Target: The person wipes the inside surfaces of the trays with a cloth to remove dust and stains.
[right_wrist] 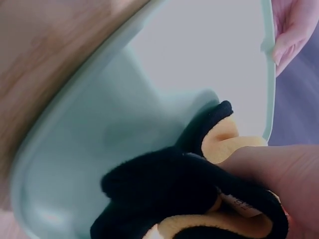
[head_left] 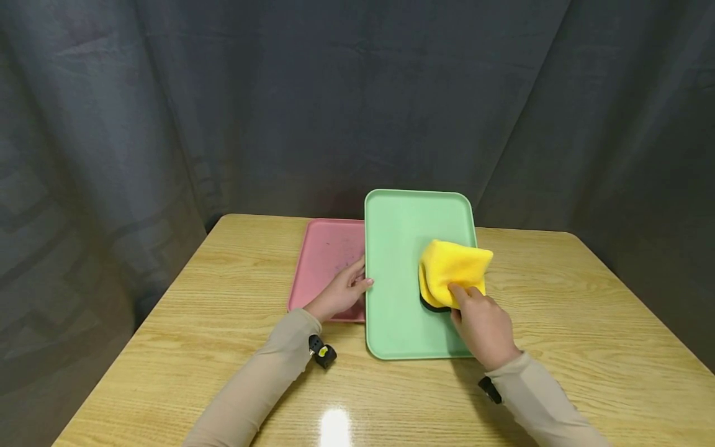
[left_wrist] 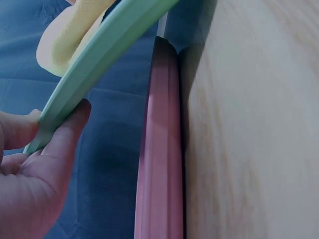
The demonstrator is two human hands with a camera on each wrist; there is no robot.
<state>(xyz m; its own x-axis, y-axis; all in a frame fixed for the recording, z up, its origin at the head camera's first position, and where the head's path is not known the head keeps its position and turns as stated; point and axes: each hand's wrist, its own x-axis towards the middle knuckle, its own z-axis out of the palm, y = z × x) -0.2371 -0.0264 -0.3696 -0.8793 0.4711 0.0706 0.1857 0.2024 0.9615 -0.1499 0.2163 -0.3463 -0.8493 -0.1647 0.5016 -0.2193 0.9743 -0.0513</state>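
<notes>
A green tray (head_left: 396, 248) is tilted, its left side raised over a pink tray (head_left: 329, 248). My left hand (head_left: 342, 292) grips the green tray's left rim, thumb on the upper face and fingers beneath, as the left wrist view shows. In my right hand (head_left: 483, 326) is a folded cloth (head_left: 458, 267), yellow on one side and black on the other, pinched between thumb and fingers. The cloth lies over the right half of the green tray. In the right wrist view the cloth's black side (right_wrist: 164, 184) and a small white label (right_wrist: 241, 204) show.
Beneath the trays is a wooden table (head_left: 234, 267) with rounded far corners. The pink tray lies flat on it, partly covered by the green tray, with dark marks on its surface. A dark grey curtain (head_left: 357, 112) hangs behind the table and along the sides.
</notes>
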